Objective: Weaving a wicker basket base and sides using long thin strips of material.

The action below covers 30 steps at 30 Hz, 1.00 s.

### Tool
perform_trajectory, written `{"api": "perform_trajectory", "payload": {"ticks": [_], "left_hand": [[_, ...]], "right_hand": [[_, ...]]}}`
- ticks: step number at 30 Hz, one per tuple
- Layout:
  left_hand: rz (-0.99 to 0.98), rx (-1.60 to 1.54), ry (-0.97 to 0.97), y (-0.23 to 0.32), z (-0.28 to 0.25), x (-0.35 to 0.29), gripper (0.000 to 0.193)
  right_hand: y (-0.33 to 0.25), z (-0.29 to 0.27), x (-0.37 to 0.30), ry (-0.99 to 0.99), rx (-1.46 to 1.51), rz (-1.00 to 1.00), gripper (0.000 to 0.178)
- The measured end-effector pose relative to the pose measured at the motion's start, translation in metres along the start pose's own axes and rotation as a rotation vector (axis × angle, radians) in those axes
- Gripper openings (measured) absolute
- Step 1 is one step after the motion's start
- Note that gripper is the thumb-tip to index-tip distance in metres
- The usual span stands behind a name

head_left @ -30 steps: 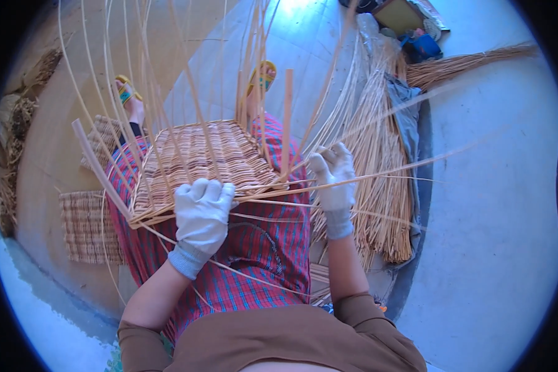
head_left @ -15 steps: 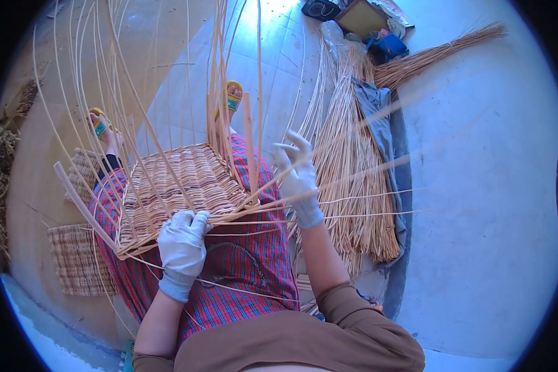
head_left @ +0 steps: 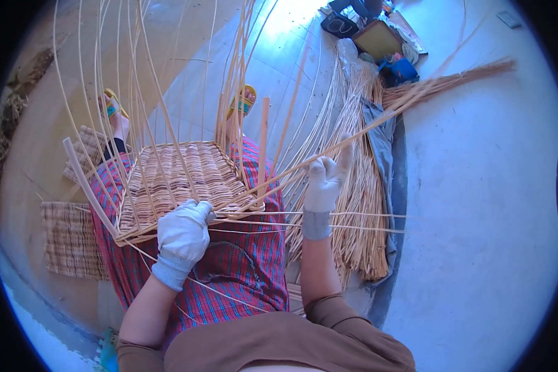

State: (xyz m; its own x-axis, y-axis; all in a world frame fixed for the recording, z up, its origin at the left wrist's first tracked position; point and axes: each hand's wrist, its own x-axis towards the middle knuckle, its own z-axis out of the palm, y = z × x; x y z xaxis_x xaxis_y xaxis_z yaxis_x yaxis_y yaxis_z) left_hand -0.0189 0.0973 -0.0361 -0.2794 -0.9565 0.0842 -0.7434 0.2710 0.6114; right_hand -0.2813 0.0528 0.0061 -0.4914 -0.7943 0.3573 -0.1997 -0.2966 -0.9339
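A half-woven wicker basket [head_left: 183, 170] lies across my lap, its woven base tilted and many long stakes rising from its far and left edges. In a white glove, my left hand [head_left: 183, 235] is closed on the basket's near rim, thumb and fingers pressed at the weave. My right hand [head_left: 322, 189], also gloved, is raised to the right of the basket. Its fingers are bent round long wicker strands [head_left: 378, 123] that slant up to the right from the near right corner; one finger is blurred. Other thin strands stretch rightward below that hand.
A thick bundle of wicker rods [head_left: 359, 217] lies on a grey cloth to the right, with a darker bundle [head_left: 471, 71] beyond. Woven panels [head_left: 74, 242] lie on the floor at left. A flat wooden stake [head_left: 263, 139] stands at the basket's right corner. A blue container [head_left: 400, 69] sits far right.
My right hand has moved rightward, its spread fingers now bent round the strands. Those strands slant more steeply upward. My left hand stays at the rim, and the view has shifted slightly.
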Motion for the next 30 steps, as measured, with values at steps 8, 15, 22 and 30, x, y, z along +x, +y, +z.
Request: {"api": "perform_trajectory", "payload": {"ticks": [8,15,22,30], "left_hand": [[-0.032,-0.043,0.038,-0.007,-0.005,-0.002,0.033],[0.205,0.142,0.180,-0.026,0.028,-0.020,0.062],[0.509,0.441,0.287,-0.030,0.005,0.007,0.049],[0.526,0.582,0.107,-0.044,0.001,0.034,0.087]], "right_hand": [[-0.026,0.087,-0.033,0.263,-0.212,-0.470,0.069],[0.027,0.222,-0.014,-0.512,-0.750,-1.153,0.031],[-0.005,0.204,-0.003,-0.751,0.082,0.300,0.029],[0.023,0.001,0.017,-0.379,-0.991,-0.399,0.047]]}}
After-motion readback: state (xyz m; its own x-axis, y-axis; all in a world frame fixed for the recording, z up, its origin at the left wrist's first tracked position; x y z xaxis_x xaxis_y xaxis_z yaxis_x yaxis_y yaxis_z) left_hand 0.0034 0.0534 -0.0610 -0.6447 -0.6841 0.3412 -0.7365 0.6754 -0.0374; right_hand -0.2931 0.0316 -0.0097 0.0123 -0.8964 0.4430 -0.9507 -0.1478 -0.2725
